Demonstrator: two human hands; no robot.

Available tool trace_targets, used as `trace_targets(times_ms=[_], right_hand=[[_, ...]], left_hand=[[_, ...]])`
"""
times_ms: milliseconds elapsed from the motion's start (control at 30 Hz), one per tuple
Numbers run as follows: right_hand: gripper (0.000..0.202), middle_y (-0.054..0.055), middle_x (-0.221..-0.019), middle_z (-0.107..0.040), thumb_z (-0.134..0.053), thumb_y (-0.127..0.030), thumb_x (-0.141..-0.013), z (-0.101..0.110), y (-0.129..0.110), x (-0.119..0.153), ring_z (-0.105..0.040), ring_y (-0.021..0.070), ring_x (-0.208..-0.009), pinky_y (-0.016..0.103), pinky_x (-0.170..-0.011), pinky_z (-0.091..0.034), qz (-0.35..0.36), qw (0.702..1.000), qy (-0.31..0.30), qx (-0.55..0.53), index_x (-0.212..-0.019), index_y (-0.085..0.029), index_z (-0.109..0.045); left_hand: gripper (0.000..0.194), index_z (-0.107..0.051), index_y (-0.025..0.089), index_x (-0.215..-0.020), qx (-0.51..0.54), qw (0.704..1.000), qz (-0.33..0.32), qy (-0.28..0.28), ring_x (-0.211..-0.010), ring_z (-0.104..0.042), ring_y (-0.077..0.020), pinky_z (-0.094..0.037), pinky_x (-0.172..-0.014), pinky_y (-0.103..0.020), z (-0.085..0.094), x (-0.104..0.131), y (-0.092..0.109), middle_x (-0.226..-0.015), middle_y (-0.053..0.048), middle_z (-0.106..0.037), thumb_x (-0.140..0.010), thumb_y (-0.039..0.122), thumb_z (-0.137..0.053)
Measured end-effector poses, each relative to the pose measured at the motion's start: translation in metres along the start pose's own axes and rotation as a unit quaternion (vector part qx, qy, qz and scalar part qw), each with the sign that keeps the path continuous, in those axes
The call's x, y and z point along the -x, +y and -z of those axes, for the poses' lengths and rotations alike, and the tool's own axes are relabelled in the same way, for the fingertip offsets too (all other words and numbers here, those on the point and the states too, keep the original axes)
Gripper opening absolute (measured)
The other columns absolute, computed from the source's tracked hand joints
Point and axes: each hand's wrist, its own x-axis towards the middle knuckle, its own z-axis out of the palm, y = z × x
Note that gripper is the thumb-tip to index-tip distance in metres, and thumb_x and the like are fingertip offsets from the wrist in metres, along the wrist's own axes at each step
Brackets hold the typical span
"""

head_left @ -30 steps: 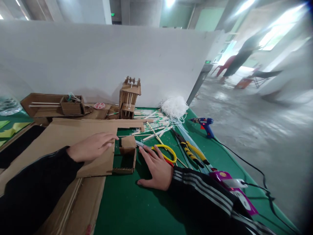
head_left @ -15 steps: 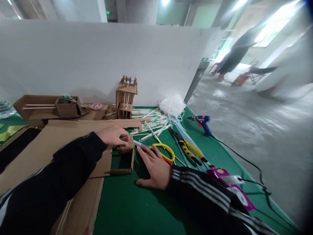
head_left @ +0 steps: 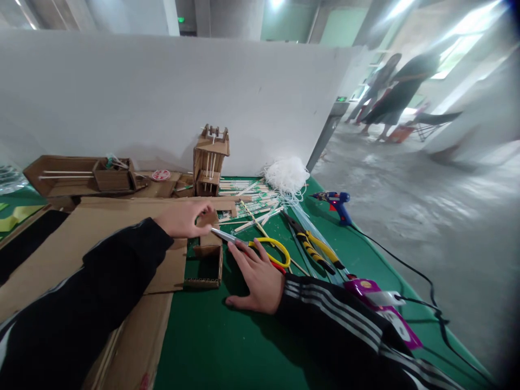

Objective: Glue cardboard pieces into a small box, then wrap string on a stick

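My left hand (head_left: 184,219), slightly blurred, hovers over a small cardboard frame (head_left: 220,265) with its thumb and fingers curved and a gap between them. A strip of brown cardboard shows behind that gap; whether the fingertips touch it is unclear. My right hand (head_left: 258,279) lies on the green table with its fingers spread, resting partly on the scissors (head_left: 280,250) with yellow and red handles. The scissors' blades point left, their tips close to my left thumb and the frame's flap.
Large cardboard sheets (head_left: 122,233) cover the left side. A cardboard model (head_left: 211,162) stands against the white partition. Wooden sticks (head_left: 247,203), white string (head_left: 286,174), pliers (head_left: 312,249), a blue glue gun (head_left: 339,203) and its cord (head_left: 398,254) lie to the right. People stand far off.
My left hand has shifted slightly up and left from the cardboard flap, its thumb and fingers parting more. My right hand and the scissors have stayed in place.
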Motion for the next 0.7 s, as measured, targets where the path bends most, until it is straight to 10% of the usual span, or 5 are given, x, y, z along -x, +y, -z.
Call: trace_targets(times_ms=[200, 433, 700], right_hand=[[0.117, 0.018, -0.154, -0.033, -0.066, -0.068, -0.071, 0.003, -0.006, -0.003, -0.022, 0.0310, -0.145, 0.056, -0.119, 0.003, 0.001, 1.000, 0.019, -0.022, -0.154, -0.009, -0.008], [0.120, 0.018, -0.157, -0.024, -0.066, -0.068, -0.072, 0.002, -0.020, -0.012, -0.021, 0.0310, -0.146, 0.055, -0.120, -0.009, -0.020, 0.997, 0.041, -0.069, -0.154, -0.012, 0.002], [0.112, 0.016, -0.158, -0.023, -0.069, -0.054, -0.076, -0.010, -0.026, -0.018, -0.022, 0.0297, -0.146, 0.053, -0.120, -0.012, -0.023, 0.994, 0.069, -0.086, -0.154, -0.016, 0.002]], left_hand=[[0.054, -0.031, 0.021, -0.135, 0.093, 0.994, 0.033, 0.054, -0.096, -0.063, -0.0207, -0.054, -0.083, -0.036, 0.024, 0.047, -0.009, -0.118, -0.010, -0.057, -0.087, 0.036, -0.052], [0.052, -0.042, 0.028, -0.136, 0.052, 0.998, -0.021, -0.011, -0.113, -0.055, -0.0231, -0.048, -0.098, -0.037, -0.001, 0.109, 0.018, -0.129, -0.006, -0.049, -0.084, 0.022, -0.050], [0.054, -0.035, 0.023, -0.135, 0.075, 0.994, -0.075, 0.041, -0.126, -0.046, -0.0269, -0.041, -0.107, -0.043, -0.025, 0.116, 0.028, -0.134, -0.012, -0.048, -0.084, 0.019, -0.050]])
